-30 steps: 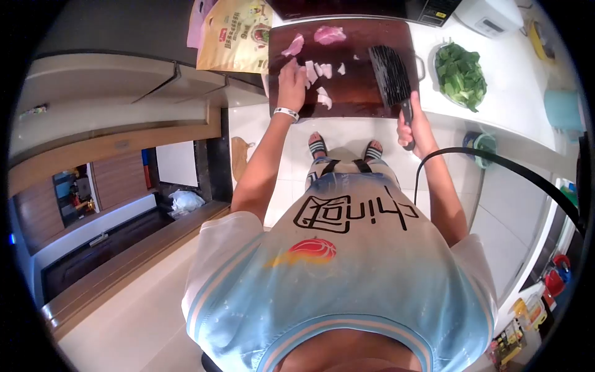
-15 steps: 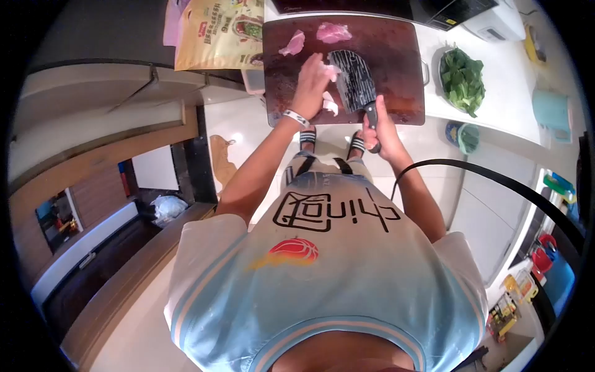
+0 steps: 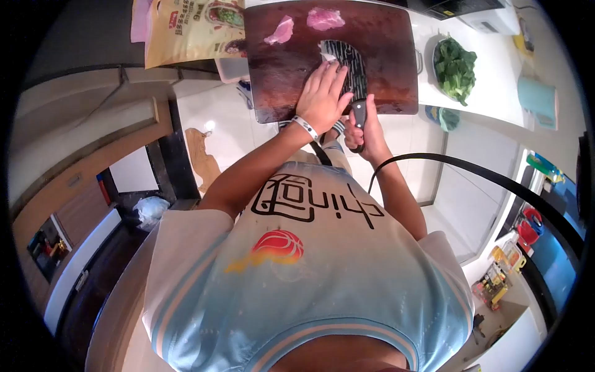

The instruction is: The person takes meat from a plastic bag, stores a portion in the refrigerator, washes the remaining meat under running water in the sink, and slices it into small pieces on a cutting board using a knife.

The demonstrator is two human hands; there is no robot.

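My right hand [image 3: 367,131] is closed around the black handle of a broad cleaver [image 3: 352,68], its dark patterned blade flat over the dark brown cutting board [image 3: 392,62]. My left hand [image 3: 323,96] lies spread against the blade's left side, palm down, fingers extended. A bit of pale meat [image 3: 327,54] shows past its fingertips at the blade's edge; anything else beneath the palm is hidden. Two pink pieces of meat, one at the upper left [image 3: 281,30] and one at the top [image 3: 325,19], rest on the board.
A bowl of green leaves [image 3: 454,68] stands right of the board, with a light blue cup [image 3: 538,102] farther right. A yellow food bag [image 3: 192,31] lies at the left, beside a pale container [image 3: 232,69]. A black cable [image 3: 458,162] arcs across the right side.
The cleaver has moved left across the board. The small cut pieces seen before are now mostly out of sight by my left hand and the blade. The camera view has shifted.
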